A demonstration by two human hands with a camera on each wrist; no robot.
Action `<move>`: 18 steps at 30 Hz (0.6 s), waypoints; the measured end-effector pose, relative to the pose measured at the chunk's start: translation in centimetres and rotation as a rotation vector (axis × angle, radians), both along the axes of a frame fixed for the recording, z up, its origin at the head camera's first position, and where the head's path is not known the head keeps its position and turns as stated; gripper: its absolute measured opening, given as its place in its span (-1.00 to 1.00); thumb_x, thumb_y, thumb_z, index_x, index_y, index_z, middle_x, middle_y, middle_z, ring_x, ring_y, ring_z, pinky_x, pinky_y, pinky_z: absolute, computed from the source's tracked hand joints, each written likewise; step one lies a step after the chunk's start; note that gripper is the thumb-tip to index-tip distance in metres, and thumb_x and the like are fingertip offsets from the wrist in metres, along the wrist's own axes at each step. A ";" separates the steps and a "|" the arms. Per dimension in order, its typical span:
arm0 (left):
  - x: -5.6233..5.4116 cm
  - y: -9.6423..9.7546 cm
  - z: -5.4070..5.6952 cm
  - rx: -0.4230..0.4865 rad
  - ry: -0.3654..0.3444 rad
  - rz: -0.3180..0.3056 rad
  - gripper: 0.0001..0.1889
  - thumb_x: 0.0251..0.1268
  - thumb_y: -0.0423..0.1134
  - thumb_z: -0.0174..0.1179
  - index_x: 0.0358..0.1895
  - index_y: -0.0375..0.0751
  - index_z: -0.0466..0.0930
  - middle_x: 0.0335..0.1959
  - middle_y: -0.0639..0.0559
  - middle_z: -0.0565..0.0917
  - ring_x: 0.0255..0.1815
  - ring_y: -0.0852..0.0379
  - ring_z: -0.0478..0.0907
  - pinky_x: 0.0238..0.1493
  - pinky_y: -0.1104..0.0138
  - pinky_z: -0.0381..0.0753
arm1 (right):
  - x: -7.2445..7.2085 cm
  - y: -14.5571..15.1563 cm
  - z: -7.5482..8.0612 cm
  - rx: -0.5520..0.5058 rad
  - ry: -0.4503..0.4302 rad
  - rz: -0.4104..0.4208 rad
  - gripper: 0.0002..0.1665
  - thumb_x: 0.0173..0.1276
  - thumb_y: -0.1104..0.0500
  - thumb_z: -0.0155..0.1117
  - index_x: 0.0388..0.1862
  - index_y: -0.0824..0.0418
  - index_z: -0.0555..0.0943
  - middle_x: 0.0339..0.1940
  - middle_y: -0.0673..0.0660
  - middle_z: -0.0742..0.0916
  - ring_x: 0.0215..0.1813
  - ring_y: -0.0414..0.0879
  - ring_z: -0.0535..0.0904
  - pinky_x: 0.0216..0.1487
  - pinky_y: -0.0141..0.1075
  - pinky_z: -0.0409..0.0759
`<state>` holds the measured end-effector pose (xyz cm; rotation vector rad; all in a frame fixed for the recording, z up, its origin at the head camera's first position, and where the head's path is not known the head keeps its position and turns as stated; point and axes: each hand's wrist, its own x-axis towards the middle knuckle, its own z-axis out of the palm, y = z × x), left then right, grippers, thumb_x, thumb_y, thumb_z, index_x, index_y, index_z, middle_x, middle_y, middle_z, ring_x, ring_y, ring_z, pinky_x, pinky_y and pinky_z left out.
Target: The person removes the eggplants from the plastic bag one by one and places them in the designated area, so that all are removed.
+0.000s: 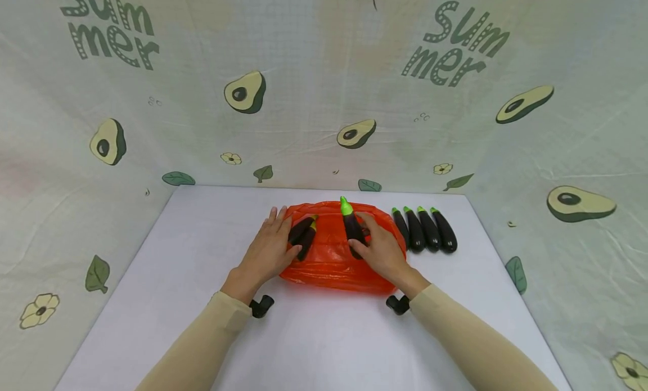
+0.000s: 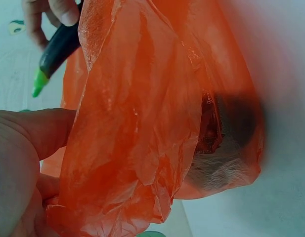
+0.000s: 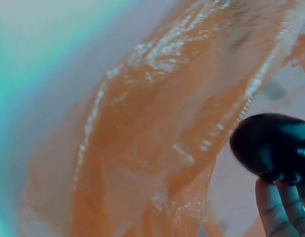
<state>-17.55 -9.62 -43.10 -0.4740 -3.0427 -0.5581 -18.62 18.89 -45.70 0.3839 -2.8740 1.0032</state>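
Observation:
A red plastic bag (image 1: 329, 273) lies with its mouth spread wide on the white table. My left hand (image 1: 268, 245) holds the bag's left rim, with the thumb on the inner side. Inside, close by that thumb, are two dark eggplants (image 1: 306, 245) with yellowish tips. Over the right half of the opening, my right hand (image 1: 377, 245) grips another eggplant (image 1: 352, 228), its bright green stem end pointing away from me. The rounded dark end of this eggplant (image 3: 271, 143) shows above the fingertips (image 3: 273, 207) in the right wrist view.
Several eggplants (image 1: 430, 233) lie side by side just right of the bag, green ends toward the back. A printed cloth (image 1: 304, 98) with avocados hangs behind the white table (image 1: 167, 278) and along its sides. Black wrist mounts (image 1: 261, 306) show below both wrists.

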 end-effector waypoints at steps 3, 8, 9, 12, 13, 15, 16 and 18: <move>0.0 -0.1 0.0 -0.001 0.008 -0.005 -0.12 0.45 -0.02 0.36 0.62 -0.43 0.18 0.73 -0.29 0.06 0.77 -0.28 -0.13 0.67 -0.14 0.06 | 0.1 0.2 0.3 -0.037 0.000 -0.010 -0.13 0.47 0.02 0.45 0.63 0.02 0.26 0.27 0.27 0.71 0.10 0.16 0.73 0.10 0.05 0.78; 0.0 -0.1 -0.1 0.003 0.017 -0.011 -0.13 0.44 -0.03 0.36 0.62 -0.43 0.19 0.72 -0.30 0.08 0.77 -0.29 -0.12 0.67 -0.14 0.06 | 0.3 0.6 0.8 -0.080 0.005 -0.020 -0.16 0.48 0.02 0.44 0.62 0.05 0.28 0.25 0.27 0.72 0.17 0.16 0.72 0.05 0.02 0.80; 0.0 -0.1 -0.2 0.004 0.017 -0.012 -0.13 0.44 -0.03 0.37 0.62 -0.44 0.19 0.72 -0.30 0.08 0.77 -0.29 -0.12 0.67 -0.14 0.06 | 0.4 0.7 0.9 -0.088 0.009 -0.021 -0.17 0.48 0.02 0.44 0.62 0.05 0.29 0.25 0.27 0.73 0.17 0.16 0.72 0.05 0.03 0.80; 0.0 0.0 -0.2 0.005 0.018 -0.014 -0.13 0.44 -0.04 0.37 0.62 -0.44 0.20 0.72 -0.30 0.08 0.76 -0.29 -0.12 0.67 -0.14 0.06 | 0.6 0.9 1.2 -0.111 0.028 -0.024 -0.17 0.48 0.05 0.44 0.61 0.04 0.30 0.24 0.28 0.73 0.17 0.18 0.73 0.03 0.04 0.80; 0.0 0.0 -0.2 0.005 0.019 -0.014 -0.13 0.44 -0.04 0.37 0.62 -0.44 0.19 0.72 -0.30 0.08 0.76 -0.29 -0.12 0.67 -0.14 0.06 | 0.7 1.0 1.3 -0.118 0.037 -0.027 -0.18 0.48 0.05 0.44 0.61 0.04 0.30 0.24 0.28 0.73 0.16 0.18 0.74 0.03 0.05 0.80; 0.0 0.0 -0.2 0.004 0.018 -0.013 -0.13 0.44 -0.04 0.37 0.62 -0.44 0.19 0.72 -0.30 0.07 0.77 -0.28 -0.12 0.67 -0.14 0.06 | 0.8 1.3 1.3 -0.134 0.055 -0.027 -0.18 0.48 0.08 0.44 0.62 0.04 0.30 0.25 0.29 0.72 0.15 0.19 0.75 0.03 0.05 0.80; 0.1 0.0 -0.2 0.003 0.018 -0.013 -0.13 0.44 -0.03 0.37 0.62 -0.44 0.19 0.72 -0.30 0.07 0.77 -0.28 -0.12 0.67 -0.14 0.06 | 0.8 1.4 1.3 -0.138 0.064 -0.029 -0.17 0.48 0.09 0.44 0.63 0.05 0.30 0.26 0.30 0.72 0.14 0.19 0.75 0.03 0.05 0.80; 0.1 0.0 -0.2 0.001 0.020 -0.014 -0.13 0.44 -0.03 0.36 0.62 -0.44 0.19 0.72 -0.30 0.07 0.77 -0.29 -0.12 0.67 -0.14 0.07 | 0.9 1.7 1.4 -0.144 0.080 -0.037 -0.15 0.47 0.11 0.45 0.63 0.07 0.29 0.26 0.31 0.71 0.15 0.19 0.73 0.04 0.05 0.80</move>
